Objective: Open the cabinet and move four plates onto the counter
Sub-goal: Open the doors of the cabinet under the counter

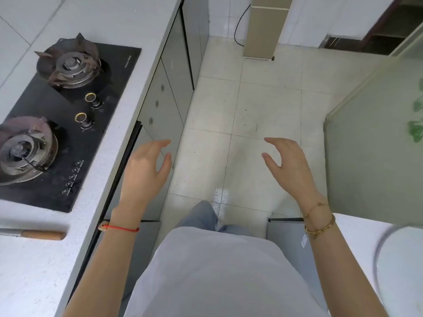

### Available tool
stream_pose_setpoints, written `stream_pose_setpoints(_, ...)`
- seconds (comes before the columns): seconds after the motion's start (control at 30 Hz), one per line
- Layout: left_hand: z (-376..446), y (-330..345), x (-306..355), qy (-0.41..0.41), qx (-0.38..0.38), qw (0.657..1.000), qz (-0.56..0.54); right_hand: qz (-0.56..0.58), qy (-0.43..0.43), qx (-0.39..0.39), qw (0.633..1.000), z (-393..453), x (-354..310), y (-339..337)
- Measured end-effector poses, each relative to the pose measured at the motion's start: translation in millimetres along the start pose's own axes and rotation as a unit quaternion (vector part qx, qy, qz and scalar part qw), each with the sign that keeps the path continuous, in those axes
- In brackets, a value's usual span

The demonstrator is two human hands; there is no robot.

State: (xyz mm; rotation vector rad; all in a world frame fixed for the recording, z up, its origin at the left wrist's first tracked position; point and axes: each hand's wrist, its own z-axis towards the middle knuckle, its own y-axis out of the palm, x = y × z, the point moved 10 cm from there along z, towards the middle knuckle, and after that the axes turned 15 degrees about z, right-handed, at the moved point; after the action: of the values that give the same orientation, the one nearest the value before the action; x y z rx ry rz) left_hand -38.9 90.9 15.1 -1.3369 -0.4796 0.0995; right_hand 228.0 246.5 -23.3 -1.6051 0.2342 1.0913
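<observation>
left hand [146, 170]: you're holding it out in front of you, fingers loosely apart and curled a bit, gripping nothing
right hand [289, 168]: same deal, you're keeping the fingers spread and bent, nothing in them
cabinet [160, 106]: the grey doors are sitting just past your left fingertips, under the counter edge, looking shut
counter [34, 259]: running off to the left of your left fingers, no plates showing on it
stove [68, 120]: black two-burner hob lying further left of those fingers
knife handle [43, 235]: wooden, resting on the counter back near your left wrist
floor [229, 122]: pale tiles showing between and beyond both sets of fingers
</observation>
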Motion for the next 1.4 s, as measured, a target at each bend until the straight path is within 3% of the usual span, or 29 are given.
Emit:
stream_pose_setpoints(0.37, 104.9, 30.6, -15.1, -0.015, -0.003, 1.000, 0.025, -0.001, 0.033, 0.016, 0.999, 96.7, 37.7, -0.1)
stream_pose_setpoints(0.7, 319.3, 50.4, -36.8, -0.003, 0.005, 1.000, 0.015, 0.009, 0.043, 0.034, 0.998, 299.0, 45.3, -10.4)
stream_pose_setpoints(1.07, 524.9, 107.8, -20.5, 0.035, -0.050, 0.998, 0.011, 0.007, 0.075, 0.083, 0.994, 471.4, 94.5, -49.1)
stream_pose_setpoints(1.27, 634.2, 146.2, 10.1, 0.023, -0.045, 0.999, 0.002, 0.009, 0.084, 0.062, 0.995, 581.1, 149.5, -68.9)
stream_pose_setpoints(1.4, 712.5, 166.4, 27.9, -0.026, -0.034, 0.999, -0.017, 0.008, 0.056, 0.038, 0.998, 678.7, 173.8, -100.3)
